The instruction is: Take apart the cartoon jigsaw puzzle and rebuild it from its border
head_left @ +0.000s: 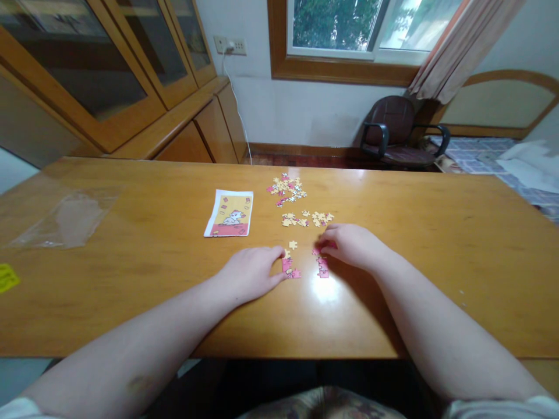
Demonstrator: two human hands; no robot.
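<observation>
My left hand (254,270) rests on the table, thumb and forefinger apart at the left edge of a small joined strip of pink and yellow puzzle pieces (287,265). My right hand (349,247) is closed with its fingertips on a pink puzzle piece (317,251), partly hidden by the fingers. Just below it stands a short column of joined pink pieces (323,269). Between the hands, slightly farther away, lies one loose yellow piece (293,245). A gap of bare table separates the two pink sections.
A heap of loose pieces (287,187) lies farther back, with two yellow clusters (294,220) (322,219) nearer. The picture sheet (230,214) of a white animal lies left of them. A clear plastic bag (72,218) and a yellow label (7,278) are at far left. Behind the table (437,233) stands a chair (393,131).
</observation>
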